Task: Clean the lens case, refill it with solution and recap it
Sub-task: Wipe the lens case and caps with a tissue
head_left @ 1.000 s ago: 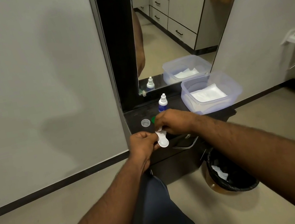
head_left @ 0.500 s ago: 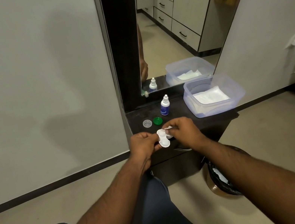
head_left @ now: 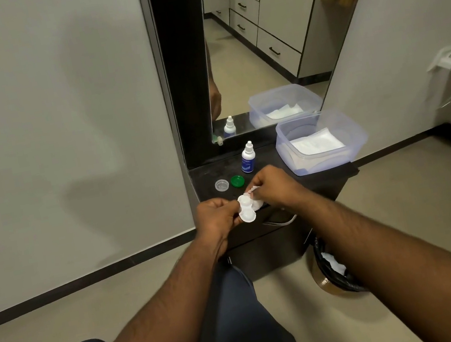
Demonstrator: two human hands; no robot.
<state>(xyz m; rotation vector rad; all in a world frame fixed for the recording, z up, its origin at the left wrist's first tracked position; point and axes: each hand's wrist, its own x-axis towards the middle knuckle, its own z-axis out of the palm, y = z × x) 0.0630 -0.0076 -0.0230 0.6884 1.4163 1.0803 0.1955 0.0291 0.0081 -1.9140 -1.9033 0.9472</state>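
My left hand (head_left: 218, 213) pinches a white two-well lens case (head_left: 247, 213) by its left side, just above the front edge of the dark dresser top (head_left: 206, 174). My right hand (head_left: 274, 188) holds a small white tissue (head_left: 253, 196) pressed against the case's upper well. Both wells are uncapped. A clear cap (head_left: 221, 185) and a green cap (head_left: 237, 181) lie side by side on the dresser top behind my hands. A small solution bottle (head_left: 247, 158) with a blue label and white nozzle stands upright behind the caps.
A clear plastic tub (head_left: 356, 135) holding white tissues sits at the dresser's right end. A mirror (head_left: 265, 43) rises behind. A bin with a black liner (head_left: 325, 267) stands on the floor under my right forearm. A charger hangs from a wall socket (head_left: 444, 60) at right.
My right hand drew back from the dresser top to the case, bringing the tissue onto the upper well. The green cap came into sight. My left hand kept the case in place.
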